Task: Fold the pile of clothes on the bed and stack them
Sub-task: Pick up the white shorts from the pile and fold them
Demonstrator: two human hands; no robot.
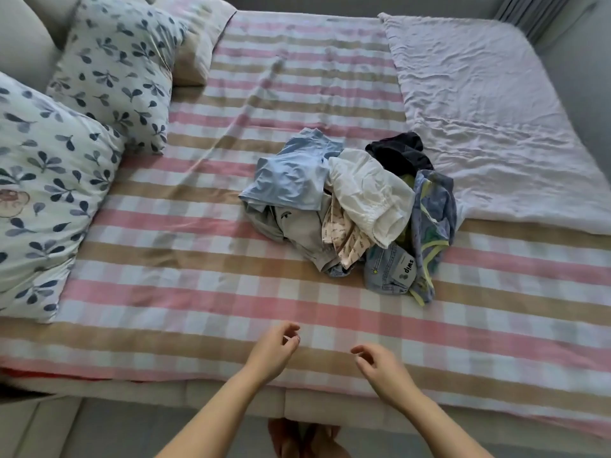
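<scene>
The pile of clothes (347, 213) lies tangled in the middle of the bed (198, 292), just beside the crumpled lilac blanket (479, 110). My left hand (274, 352) and right hand (380, 368) hover near the bed's front edge, loosely curled and holding nothing. Pulling 1 garment could drag the others along, since they look twisted together.

Open striped bed (198, 292) between the left hand (274, 352), right hand (380, 368) and the clothes pile (350, 213). Bed free left of pile up to leaf-print pillows (82, 127). Far side of pile open too. Crumpled pale quilt (496, 110) crowds pile's right flank.
</scene>
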